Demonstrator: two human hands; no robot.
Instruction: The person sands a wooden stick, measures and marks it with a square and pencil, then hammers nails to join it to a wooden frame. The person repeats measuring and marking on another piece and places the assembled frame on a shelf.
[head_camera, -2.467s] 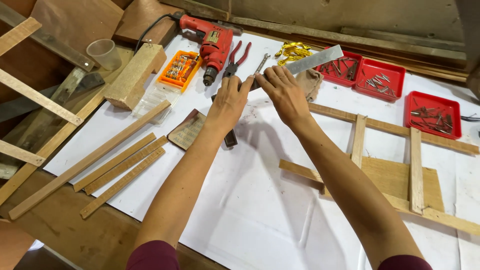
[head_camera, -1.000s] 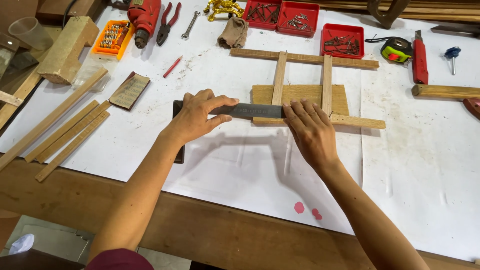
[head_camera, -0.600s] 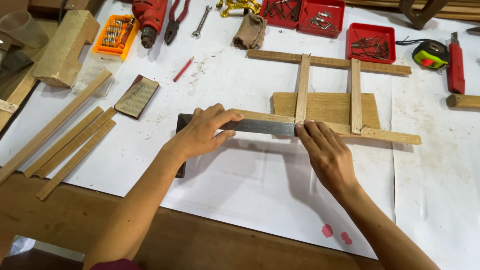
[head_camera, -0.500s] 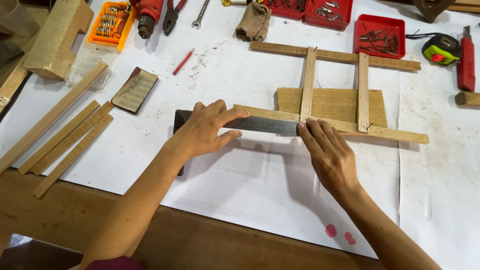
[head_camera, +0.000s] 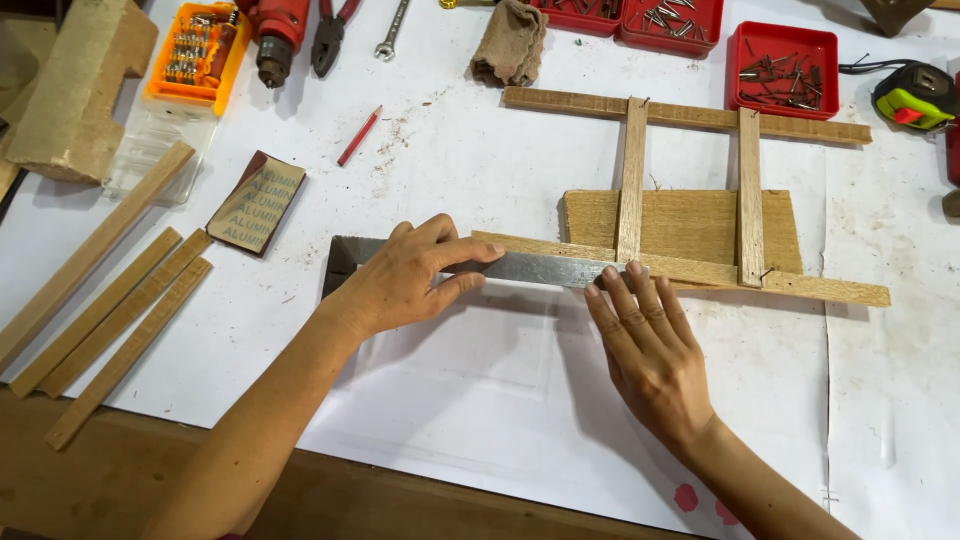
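The left hand (head_camera: 405, 280) presses spread fingers on a steel square (head_camera: 530, 268) against the wooden frame (head_camera: 690, 225), while the right hand (head_camera: 650, 350) touches its blade with fingers together.

One head-worn camera looks steeply down, close over the paper-covered workbench (head_camera: 480, 150), from its near edge.

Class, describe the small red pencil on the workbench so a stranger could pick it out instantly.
On the white paper sheet covering the bench, look above the left hand, between the sandpaper piece and the brown cloth. The red pencil lies slanted there, the only thin red stick.
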